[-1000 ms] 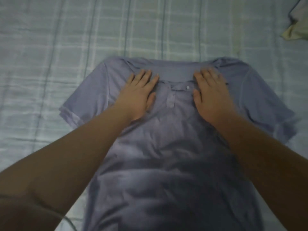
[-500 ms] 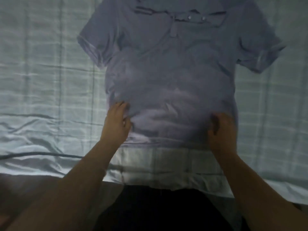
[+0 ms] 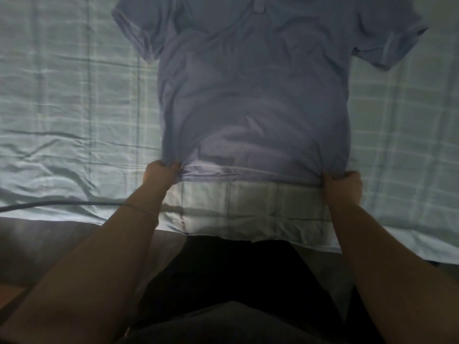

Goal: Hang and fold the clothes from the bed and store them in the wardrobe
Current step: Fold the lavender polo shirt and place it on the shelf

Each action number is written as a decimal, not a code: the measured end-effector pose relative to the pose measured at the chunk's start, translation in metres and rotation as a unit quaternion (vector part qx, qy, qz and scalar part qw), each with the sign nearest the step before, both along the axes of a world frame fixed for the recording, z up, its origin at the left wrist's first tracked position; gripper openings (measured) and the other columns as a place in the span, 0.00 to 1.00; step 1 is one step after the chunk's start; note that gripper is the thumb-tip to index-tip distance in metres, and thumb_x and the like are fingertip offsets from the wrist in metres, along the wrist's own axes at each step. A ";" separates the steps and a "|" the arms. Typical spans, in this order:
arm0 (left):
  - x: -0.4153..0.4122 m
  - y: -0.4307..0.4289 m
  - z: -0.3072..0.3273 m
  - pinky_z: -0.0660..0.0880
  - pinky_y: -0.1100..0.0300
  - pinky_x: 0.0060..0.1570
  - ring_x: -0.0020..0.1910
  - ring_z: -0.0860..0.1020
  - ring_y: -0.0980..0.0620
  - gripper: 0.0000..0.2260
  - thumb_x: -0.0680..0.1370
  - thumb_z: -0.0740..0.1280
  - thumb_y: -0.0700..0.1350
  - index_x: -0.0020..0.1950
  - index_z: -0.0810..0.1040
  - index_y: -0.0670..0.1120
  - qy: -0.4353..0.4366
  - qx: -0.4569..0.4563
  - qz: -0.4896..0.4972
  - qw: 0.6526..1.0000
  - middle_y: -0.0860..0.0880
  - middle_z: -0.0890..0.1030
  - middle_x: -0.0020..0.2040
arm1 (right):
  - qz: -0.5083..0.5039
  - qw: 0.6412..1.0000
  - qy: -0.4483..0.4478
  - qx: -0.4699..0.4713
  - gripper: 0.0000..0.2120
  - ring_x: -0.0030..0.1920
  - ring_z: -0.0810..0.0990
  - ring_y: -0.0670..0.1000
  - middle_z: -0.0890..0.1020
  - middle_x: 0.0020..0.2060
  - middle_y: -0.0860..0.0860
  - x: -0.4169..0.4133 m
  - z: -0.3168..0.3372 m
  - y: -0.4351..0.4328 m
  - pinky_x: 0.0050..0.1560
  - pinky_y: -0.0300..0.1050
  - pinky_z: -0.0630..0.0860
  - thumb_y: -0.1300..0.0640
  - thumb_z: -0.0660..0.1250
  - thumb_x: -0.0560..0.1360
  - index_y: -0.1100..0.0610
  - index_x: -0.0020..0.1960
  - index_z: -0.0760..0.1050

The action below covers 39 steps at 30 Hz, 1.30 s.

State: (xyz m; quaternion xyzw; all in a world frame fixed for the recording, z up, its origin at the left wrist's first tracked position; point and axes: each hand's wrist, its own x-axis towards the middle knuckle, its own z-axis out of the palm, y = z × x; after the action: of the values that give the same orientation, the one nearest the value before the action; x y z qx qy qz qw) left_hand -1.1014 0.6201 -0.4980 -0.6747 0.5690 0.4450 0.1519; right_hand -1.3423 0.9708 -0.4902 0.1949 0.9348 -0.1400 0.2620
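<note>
Polo shirt [image 3: 255, 95], lilac-blue, spread front-up on the checked bedsheet [image 3: 62, 95], reaching straight away from the hands. Long axis running hem-to-collar, directly ahead: hem nearest, placket and collar farthest, cut off by the top edge of the view. 2 short sleeves splayed out beyond and to either side, well apart from both hands.

Left hand [image 3: 161, 173] closed in a pinch on the hem's left corner, cloth bunched between thumb and fingers. Right hand [image 3: 344, 183] closed likewise on the hem's right corner. Both level with each other, neither noticeably nearer the shirt than the other; each touching its own corner, with the whole hem stretched fairly taut between them. A strip of bare sheet just behind the hands, toward the body, then the bed's edge.

Probably a tug to flatten, or the start of a fold. Either way everything depends on that axis: with the body of the shirt lying dead ahead, hem carried forward and up toward the collar would halve it cleanly, provided both corners travel together. Uneven pull likely to skew the side seams.

A grey cable [image 3: 62, 203] lying across the sheet left of the left forearm, clear of the shirt.
</note>
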 end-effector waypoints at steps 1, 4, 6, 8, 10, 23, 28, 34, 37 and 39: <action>0.002 0.002 0.001 0.81 0.51 0.46 0.45 0.83 0.40 0.17 0.76 0.72 0.49 0.55 0.79 0.37 0.045 0.021 0.043 0.998 0.40 0.83 0.47 | 0.021 1.000 -0.008 -0.020 0.21 0.56 0.78 0.64 0.79 0.54 0.63 0.000 -0.001 0.003 0.48 0.48 0.69 0.49 0.70 0.74 0.63 0.58 0.73; 0.016 0.005 0.012 0.80 0.55 0.41 0.44 0.83 0.44 0.13 0.77 0.72 0.46 0.55 0.78 0.40 0.143 0.063 0.099 0.983 0.43 0.83 0.48 | 0.018 0.996 -0.019 -0.080 0.11 0.47 0.80 0.62 0.78 0.41 0.59 0.002 0.000 0.011 0.42 0.48 0.68 0.52 0.68 0.75 0.60 0.46 0.74; 0.029 0.006 0.020 0.81 0.52 0.47 0.47 0.85 0.44 0.16 0.77 0.72 0.46 0.59 0.76 0.39 0.203 0.117 0.136 0.962 0.42 0.83 0.52 | -0.056 0.986 -0.029 -0.153 0.11 0.44 0.79 0.59 0.77 0.40 0.57 0.005 0.006 0.017 0.41 0.50 0.72 0.52 0.68 0.74 0.61 0.47 0.74; 0.038 0.005 0.028 0.79 0.48 0.50 0.49 0.83 0.42 0.16 0.77 0.71 0.45 0.61 0.75 0.38 0.206 0.118 0.129 0.963 0.40 0.81 0.55 | -0.132 0.965 -0.048 -0.222 0.12 0.44 0.78 0.57 0.77 0.42 0.59 0.009 0.013 0.025 0.44 0.51 0.75 0.53 0.69 0.75 0.62 0.49 0.75; 0.045 0.006 0.035 0.80 0.52 0.44 0.46 0.81 0.44 0.09 0.79 0.69 0.41 0.56 0.76 0.39 0.194 0.096 0.122 0.968 0.39 0.79 0.51 | -0.177 0.945 -0.071 -0.266 0.10 0.44 0.78 0.57 0.77 0.44 0.58 0.013 0.022 0.035 0.46 0.51 0.79 0.56 0.70 0.76 0.62 0.52 0.75; 0.083 0.008 0.022 0.83 0.47 0.44 0.46 0.83 0.35 0.11 0.76 0.72 0.34 0.56 0.75 0.34 0.065 0.054 0.059 0.995 0.35 0.80 0.50 | 0.010 0.996 -0.053 -0.077 0.09 0.35 0.78 0.55 0.80 0.37 0.56 0.024 0.020 0.071 0.40 0.52 0.76 0.53 0.71 0.74 0.58 0.47 0.76; 0.087 0.011 0.006 0.84 0.48 0.38 0.40 0.83 0.40 0.13 0.75 0.73 0.37 0.57 0.75 0.34 0.018 0.036 0.014 0.999 0.32 0.81 0.49 | 0.022 0.998 -0.042 -0.038 0.12 0.39 0.76 0.58 0.78 0.41 0.57 0.028 0.013 0.057 0.39 0.47 0.69 0.53 0.67 0.74 0.59 0.52 0.73; 0.066 -0.006 0.017 0.75 0.53 0.47 0.46 0.79 0.44 0.18 0.74 0.73 0.45 0.58 0.73 0.38 -0.068 0.009 -0.176 0.982 0.44 0.78 0.50 | 0.041 0.998 0.009 0.046 0.18 0.56 0.78 0.66 0.79 0.56 0.63 0.026 0.048 0.007 0.55 0.60 0.77 0.59 0.69 0.69 0.61 0.59 0.77; 0.051 -0.020 0.033 0.69 0.55 0.46 0.46 0.76 0.46 0.12 0.74 0.69 0.44 0.54 0.71 0.43 -0.066 -0.043 -0.200 0.977 0.47 0.77 0.47 | 0.105 0.994 0.007 0.018 0.29 0.64 0.73 0.65 0.73 0.64 0.61 0.028 0.066 -0.027 0.63 0.62 0.73 0.63 0.69 0.67 0.58 0.68 0.71; 0.034 -0.032 0.045 0.70 0.55 0.47 0.47 0.76 0.45 0.14 0.74 0.67 0.42 0.58 0.72 0.44 -0.041 -0.047 -0.192 0.979 0.45 0.78 0.49 | 0.145 0.989 0.007 -0.032 0.30 0.66 0.72 0.64 0.73 0.66 0.61 0.030 0.075 -0.055 0.65 0.57 0.71 0.64 0.68 0.68 0.58 0.70 0.69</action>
State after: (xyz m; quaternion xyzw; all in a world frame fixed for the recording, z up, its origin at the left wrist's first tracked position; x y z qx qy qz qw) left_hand -1.0669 0.5885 -0.4533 -0.5770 0.7014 0.3523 0.2258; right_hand -1.3120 0.9159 -0.4154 0.0479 0.9501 -0.1322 0.2786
